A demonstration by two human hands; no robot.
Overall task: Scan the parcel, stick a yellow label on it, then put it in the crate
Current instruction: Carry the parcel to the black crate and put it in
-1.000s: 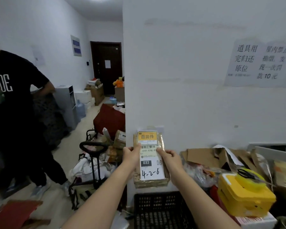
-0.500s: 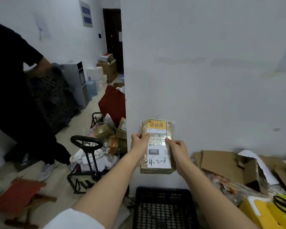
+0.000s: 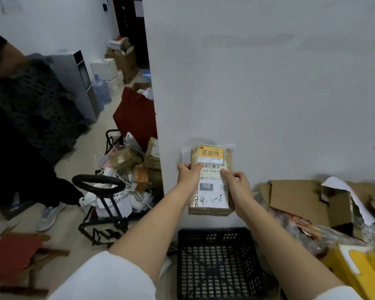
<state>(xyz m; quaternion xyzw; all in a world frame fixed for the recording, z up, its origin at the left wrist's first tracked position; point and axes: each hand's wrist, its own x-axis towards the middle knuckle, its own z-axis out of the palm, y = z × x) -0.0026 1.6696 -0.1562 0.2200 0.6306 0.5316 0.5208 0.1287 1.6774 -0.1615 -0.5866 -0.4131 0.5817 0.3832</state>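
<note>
There was one parcel [image 3: 211, 182], one yellow label [image 3: 210, 154] and one black crate [image 3: 219, 263], and two hands on the job. The parcel, a flat brown box wrapped in clear tape, was held upright against the white wall [image 3: 268, 83], directly above the crate, well clear of its rim. The yellow label sat across the parcel's top edge, at twelve o'clock from both hands, above a white shipping label with a barcode, "032" and some handwriting.

The left hand [image 3: 187, 177] was closed on the parcel's left edge, thumb on the front. The right hand [image 3: 237, 184] gripped the right edge at three o'clock, thumb pressed on the white label. Their fingers behind the box were hidden.

At nine o'clock from the parcel stood one folding trolley [image 3: 100, 204] amid a blurred heap of small boxes. A second person [image 3: 13, 126] was cut off at the left edge. Flattened cardboard [image 3: 297, 200] lay at three o'clock; the yellow things at the lower right corner were too cut off to name.
</note>
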